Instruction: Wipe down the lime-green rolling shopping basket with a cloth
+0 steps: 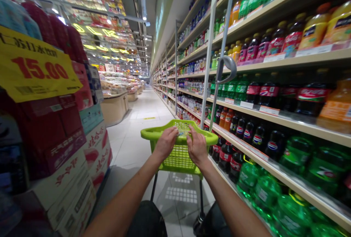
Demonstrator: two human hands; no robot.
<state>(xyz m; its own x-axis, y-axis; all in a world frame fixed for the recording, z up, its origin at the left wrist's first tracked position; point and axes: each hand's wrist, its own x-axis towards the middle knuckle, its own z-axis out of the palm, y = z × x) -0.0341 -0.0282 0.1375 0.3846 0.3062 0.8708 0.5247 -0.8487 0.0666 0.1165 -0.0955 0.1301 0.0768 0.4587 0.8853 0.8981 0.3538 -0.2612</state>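
A lime-green shopping cart (175,156) with a plastic lattice basket stands right in front of me in the aisle. My left hand (165,144) is closed over the cart's near rim, fingers curled and pointing inward. A little to the right, my right hand (197,146) lies on the same rim with bent fingers, the index finger raised slightly. A small clear, shiny thing (182,133) shows between the hands at the rim; its kind cannot be made out. The undersides of both hands and most of the basket's inside are hidden.
Shelves of drink bottles (271,94) line the right side close to the cart, with a grey hook (226,69) on an upright post. Stacked drink cartons (68,189) under a yellow price sign (38,67) flank the left. The tiled floor (148,102) runs ahead past display counters (113,109).
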